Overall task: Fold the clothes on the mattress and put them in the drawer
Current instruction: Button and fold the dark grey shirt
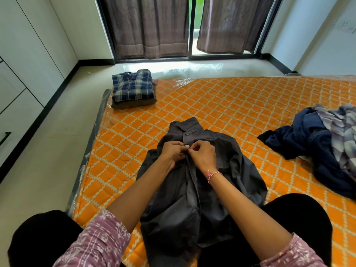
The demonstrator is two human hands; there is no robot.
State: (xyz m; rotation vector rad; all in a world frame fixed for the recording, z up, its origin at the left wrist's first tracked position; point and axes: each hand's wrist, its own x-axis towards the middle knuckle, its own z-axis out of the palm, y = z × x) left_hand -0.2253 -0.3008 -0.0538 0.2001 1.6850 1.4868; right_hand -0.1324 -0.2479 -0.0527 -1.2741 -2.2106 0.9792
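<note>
Two hands work at the front placket of a dark grey shirt (202, 189) spread collar-away on the orange quilted mattress (221, 105). Left hand (173, 153): fingers curled, thumb and forefinger pinching the placket edge just below the collar. Right hand (204, 155): fingers likewise curled, pinching the opposite edge; the two sets of fingertips meet at the same point, where a button appears to sit, though the detail is too small to confirm. One button (187, 134) is visible higher up, near the collar. A red-and-white thread band (212, 175) circles the right wrist.

Surroundings: a folded stack lies at the mattress's far left corner, a blue plaid shirt (133, 85) on top of a brown garment (134, 105). At the right edge of the mattress, well apart from the hands, sits an unfolded heap (323, 147) of navy cloth with a grey-lilac checked piece over it. Clear plastic wrap (84, 164) covers the mattress's left side. White cabinet fronts (23, 74) with a dark handle line the left wall. Brown curtains (146, 27) hang over the sliding door beyond. The person's dark-clad knees flank the shirt's lower hem, partly overlapping it.
</note>
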